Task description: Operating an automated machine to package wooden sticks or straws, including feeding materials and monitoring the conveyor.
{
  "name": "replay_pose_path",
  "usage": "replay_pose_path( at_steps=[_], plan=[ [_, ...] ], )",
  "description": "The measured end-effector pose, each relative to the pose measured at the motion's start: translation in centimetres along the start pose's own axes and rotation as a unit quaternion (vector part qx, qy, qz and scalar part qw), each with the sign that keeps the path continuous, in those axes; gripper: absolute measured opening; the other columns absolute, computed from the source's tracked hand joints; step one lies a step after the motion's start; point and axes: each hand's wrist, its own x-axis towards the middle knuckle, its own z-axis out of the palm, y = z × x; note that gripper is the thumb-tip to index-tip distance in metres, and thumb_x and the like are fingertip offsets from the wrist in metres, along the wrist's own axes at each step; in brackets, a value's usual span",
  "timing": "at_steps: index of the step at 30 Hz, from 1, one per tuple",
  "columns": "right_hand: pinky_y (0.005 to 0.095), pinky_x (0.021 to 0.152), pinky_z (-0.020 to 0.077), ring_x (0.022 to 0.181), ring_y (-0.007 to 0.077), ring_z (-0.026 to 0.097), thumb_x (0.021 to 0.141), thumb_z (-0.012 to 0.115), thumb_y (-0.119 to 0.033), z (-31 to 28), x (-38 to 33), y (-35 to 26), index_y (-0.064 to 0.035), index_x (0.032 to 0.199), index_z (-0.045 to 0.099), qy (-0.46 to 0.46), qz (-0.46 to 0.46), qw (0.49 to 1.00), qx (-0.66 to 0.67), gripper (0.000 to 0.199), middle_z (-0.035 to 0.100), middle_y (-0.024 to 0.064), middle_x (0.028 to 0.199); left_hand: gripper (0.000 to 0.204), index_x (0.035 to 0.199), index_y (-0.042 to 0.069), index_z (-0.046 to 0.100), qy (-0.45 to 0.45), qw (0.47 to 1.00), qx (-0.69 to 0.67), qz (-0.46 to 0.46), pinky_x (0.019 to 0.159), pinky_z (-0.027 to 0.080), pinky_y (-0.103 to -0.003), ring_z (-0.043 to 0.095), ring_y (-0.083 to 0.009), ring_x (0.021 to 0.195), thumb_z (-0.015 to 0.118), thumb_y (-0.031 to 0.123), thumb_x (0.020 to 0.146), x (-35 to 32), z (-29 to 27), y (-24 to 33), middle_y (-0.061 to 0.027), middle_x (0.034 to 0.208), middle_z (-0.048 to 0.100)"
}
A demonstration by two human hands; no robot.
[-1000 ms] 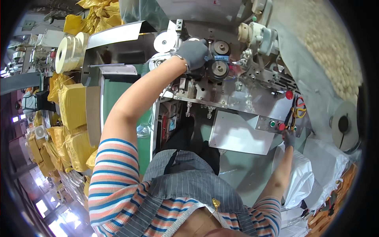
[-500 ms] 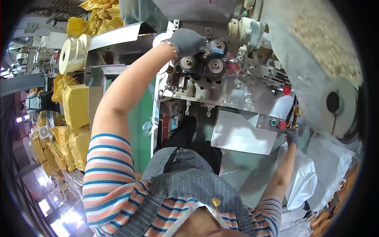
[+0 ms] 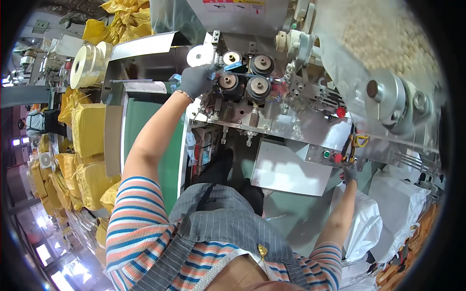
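Observation:
My left hand, in a grey glove, is closed beside the machine's dark rollers. At its fingertips is a strip of clear-and-blue film, and another bluish bit shows behind the hand. More blue film lies between the rollers. My right hand, also gloved, reaches the lower edge of the control panel with its fingers bent near a small knob. Whether it grips or presses the knob is unclear. Close by are a green button, a red button and pliers with black-and-yellow handles.
A green conveyor belt runs at left, with film rolls and yellow sacks beyond. A white panel juts out before me. White bags stand at right, below a metal reel. A red stop button sits on the machine.
My left hand has moved left and down, off the top of the rollers to their left side. My right hand stays at the panel. The whole view has shifted slightly.

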Motion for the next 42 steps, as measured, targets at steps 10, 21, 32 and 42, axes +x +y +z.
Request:
replay_pose_path(
  at_steps=[10,21,32,42],
  plan=[
    [0.0323,0.038,0.0414,0.045,0.0204,0.058,0.086,0.051,-0.016,-0.1,0.8,0.9,-0.0258,0.152,0.004,-0.002,0.006,1.000,0.017,0.082,0.061,0.0116,0.062,0.030,0.085,0.012,0.064,-0.006,0.997,0.023,-0.080,0.060,0.049,-0.047,0.063,-0.0368,0.070,0.061,0.041,0.085,-1.1,1.0,-2.0,-0.0161,0.073,0.065],
    [0.0346,0.038,0.0427,0.046,0.0207,0.058,0.083,0.053,-0.018,0.2,1.3,2.2,-0.0282,0.151,0.011,0.016,-0.052,0.998,0.030,0.080,0.059,0.0115,0.063,0.036,0.092,0.014,0.067,-0.051,0.984,0.030,-0.168,0.072,0.051,-0.045,0.066,-0.0368,0.083,0.064,0.046,0.075,-1.1,-0.3,-2.9,-0.0168,0.085,0.068],
    [0.0356,0.052,0.0531,0.057,0.0263,0.064,0.081,0.053,-0.015,1.8,3.4,4.3,-0.0180,0.150,0.023,0.076,-0.109,0.991,0.012,0.075,0.065,0.0197,0.107,0.037,0.102,0.017,0.067,-0.087,0.974,0.113,-0.178,0.080,0.051,-0.045,0.065,-0.0352,0.094,0.063,0.046,0.080,0.5,0.0,-6.0,-0.0155,0.098,0.068],
    [0.0353,0.055,0.0510,0.051,0.0213,0.059,0.080,0.054,-0.012,1.5,-1.4,2.4,-0.0279,0.150,0.023,0.076,-0.127,0.986,0.079,0.078,0.064,0.0153,0.078,0.036,0.095,0.014,0.068,-0.080,0.975,0.133,-0.158,0.079,0.050,-0.045,0.064,-0.0362,0.093,0.063,0.046,0.079,1.6,0.3,-9.1,-0.0162,0.095,0.068]
  ],
)
